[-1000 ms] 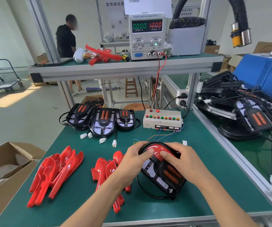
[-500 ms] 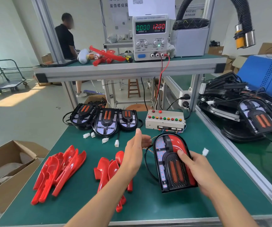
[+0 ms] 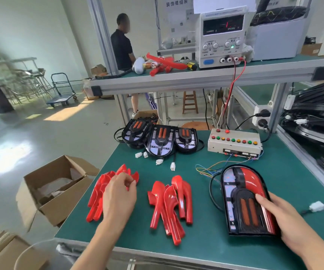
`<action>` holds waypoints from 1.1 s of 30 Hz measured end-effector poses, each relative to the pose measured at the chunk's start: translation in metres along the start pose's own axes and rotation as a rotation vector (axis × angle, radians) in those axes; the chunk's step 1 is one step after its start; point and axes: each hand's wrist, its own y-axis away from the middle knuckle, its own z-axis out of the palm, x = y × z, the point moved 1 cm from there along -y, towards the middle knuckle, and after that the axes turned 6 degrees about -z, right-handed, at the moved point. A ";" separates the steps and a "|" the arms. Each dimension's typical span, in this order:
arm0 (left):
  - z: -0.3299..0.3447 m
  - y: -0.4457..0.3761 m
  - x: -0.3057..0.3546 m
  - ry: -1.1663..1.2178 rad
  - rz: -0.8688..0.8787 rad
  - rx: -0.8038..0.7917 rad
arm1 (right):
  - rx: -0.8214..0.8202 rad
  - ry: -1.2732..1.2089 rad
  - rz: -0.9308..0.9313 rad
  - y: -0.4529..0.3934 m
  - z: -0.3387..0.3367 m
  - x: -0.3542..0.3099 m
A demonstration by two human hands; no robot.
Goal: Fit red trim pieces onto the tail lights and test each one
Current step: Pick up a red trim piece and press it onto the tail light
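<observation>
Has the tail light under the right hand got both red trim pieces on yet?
Only one. The tail light shows red trim along its right side; its left side is bare.

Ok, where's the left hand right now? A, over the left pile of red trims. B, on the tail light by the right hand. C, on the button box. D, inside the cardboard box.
A: the left hand is over the left pile of red trims, fingers curled at its top, while the right hand holds the tail light.
</observation>
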 end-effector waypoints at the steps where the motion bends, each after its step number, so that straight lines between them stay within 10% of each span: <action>1: -0.007 -0.005 -0.010 -0.117 -0.018 0.017 | -0.013 0.010 -0.004 0.001 0.001 0.000; 8: -0.008 -0.018 -0.029 -0.545 -0.034 -0.174 | 0.021 0.145 -0.073 0.004 0.005 0.003; 33: -0.006 -0.022 -0.028 -0.393 -0.043 0.071 | 0.039 0.107 -0.134 0.005 0.006 0.007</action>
